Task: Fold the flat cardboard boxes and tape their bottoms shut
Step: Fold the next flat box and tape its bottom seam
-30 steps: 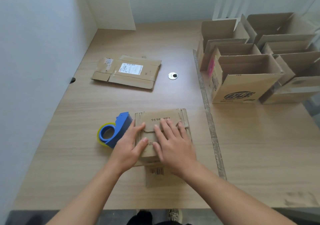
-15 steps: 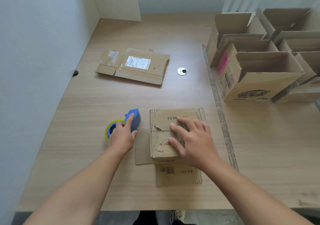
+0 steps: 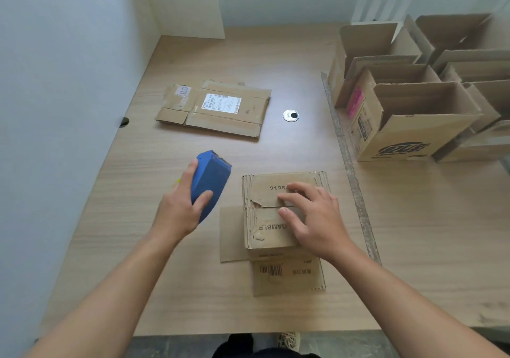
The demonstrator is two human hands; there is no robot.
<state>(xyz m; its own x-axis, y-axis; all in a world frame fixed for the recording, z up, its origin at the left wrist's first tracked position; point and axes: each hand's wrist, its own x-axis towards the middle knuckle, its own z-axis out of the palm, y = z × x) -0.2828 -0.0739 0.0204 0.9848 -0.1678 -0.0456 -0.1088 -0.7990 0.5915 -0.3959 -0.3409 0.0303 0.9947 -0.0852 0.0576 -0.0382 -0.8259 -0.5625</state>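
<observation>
A small cardboard box (image 3: 271,229) stands upside down on the wooden table (image 3: 193,288), its bottom flaps folded shut and its lower flaps spread flat on the table. My right hand (image 3: 311,218) presses flat on those bottom flaps, over the seam. My left hand (image 3: 179,210) grips a blue tape dispenser (image 3: 211,179) and holds it raised, just left of the box. A flat, unfolded cardboard box (image 3: 218,107) with a white label lies farther back on the table.
Several folded open boxes (image 3: 414,120) stand packed together on the right side. A round metal cable grommet (image 3: 290,115) sits mid-table. A white wall runs along the left, and a seam strip (image 3: 347,164) crosses the table right of the small box.
My left hand left the box flaps, reached the tape dispenser on the table, gripped it and lifted it. My right hand stayed pressed on the flaps.
</observation>
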